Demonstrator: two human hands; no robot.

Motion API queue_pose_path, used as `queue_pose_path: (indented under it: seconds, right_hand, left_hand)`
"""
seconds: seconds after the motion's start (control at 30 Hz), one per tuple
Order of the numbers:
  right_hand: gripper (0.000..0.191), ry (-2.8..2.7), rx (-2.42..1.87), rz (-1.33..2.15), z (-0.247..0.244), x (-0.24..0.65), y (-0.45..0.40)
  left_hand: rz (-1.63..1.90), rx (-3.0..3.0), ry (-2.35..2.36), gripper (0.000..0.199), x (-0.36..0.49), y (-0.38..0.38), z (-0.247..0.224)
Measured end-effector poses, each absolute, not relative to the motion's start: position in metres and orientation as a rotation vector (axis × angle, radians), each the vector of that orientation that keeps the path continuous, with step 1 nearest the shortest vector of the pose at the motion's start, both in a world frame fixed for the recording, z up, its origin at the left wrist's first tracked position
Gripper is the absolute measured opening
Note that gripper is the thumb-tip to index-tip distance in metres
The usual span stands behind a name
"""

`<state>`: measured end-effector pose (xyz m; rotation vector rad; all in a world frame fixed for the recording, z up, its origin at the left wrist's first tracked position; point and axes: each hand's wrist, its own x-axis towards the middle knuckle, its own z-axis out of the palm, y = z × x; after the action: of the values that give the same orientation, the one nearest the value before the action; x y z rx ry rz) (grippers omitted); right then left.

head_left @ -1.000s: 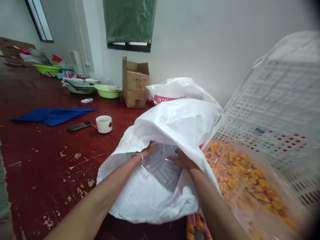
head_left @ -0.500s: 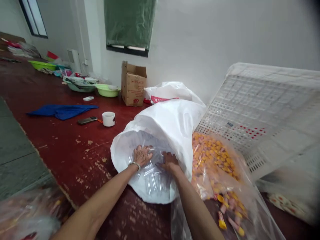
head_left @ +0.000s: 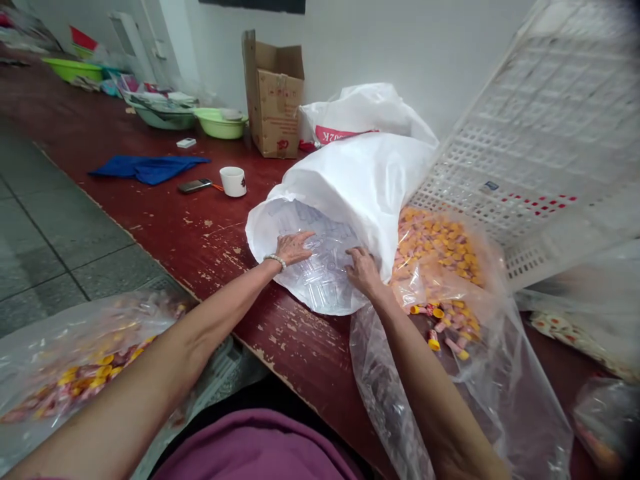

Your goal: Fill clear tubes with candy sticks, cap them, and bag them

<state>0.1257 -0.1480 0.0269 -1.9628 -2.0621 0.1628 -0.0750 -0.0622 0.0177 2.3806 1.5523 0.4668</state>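
A large white sack [head_left: 350, 167] lies on its side on the dark red table, its mouth facing me. Inside are many clear plastic containers [head_left: 320, 283], shaped like small tubes or cups. My left hand [head_left: 295, 248], with a beaded bracelet on the wrist, is at the left of the mouth above the containers, fingers spread. At the mouth's right side, my right hand [head_left: 363, 268] has its fingers apart and slightly curled beside the containers. Neither hand appears to hold anything.
Right of the sack, a clear bag [head_left: 440, 247] of yellow-capped pink pieces lies below a tilted white crate [head_left: 500, 180]. A white mug [head_left: 233, 181], phone [head_left: 195, 186], blue cloth [head_left: 150, 169] and cardboard box [head_left: 277, 107] stand leftward. Another bag [head_left: 90, 373] sits lower left.
My view has tilted downward. Both hands have drawn back from deeper among the containers toward the sack's mouth and moved slightly apart.
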Motion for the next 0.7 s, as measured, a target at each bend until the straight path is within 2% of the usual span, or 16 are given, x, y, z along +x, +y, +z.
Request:
queue_pose_path:
  seconds: [0.1,0.2,0.33,0.43,0.7]
  right_hand:
    - [0.035,-2.076,-1.878,0.151,0.017,0.116,-0.176]
    - [0.039,-2.107,-1.775,0.179,0.001,0.109,-0.201]
    - [0.039,-2.032,-1.693,0.18,-0.015,0.116,-0.217]
    - [0.04,-2.006,-1.637,0.21,-0.018,0.122,-0.217]
    - [0.051,-2.07,-1.665,0.257,-0.021,0.123,-0.218]
  left_hand:
    - [0.558,2.533,1.436,0.06,-0.085,-0.083,0.022]
    - [0.621,2.82,1.091,0.056,-0.091,-0.113,0.017]
    - [0.517,3.039,0.72,0.052,-0.092,-0.149,0.009]
    - [0.376,3.103,0.636,0.056,-0.086,-0.156,0.009]
    - [0.139,3.158,0.671,0.044,-0.065,-0.145,0.003]
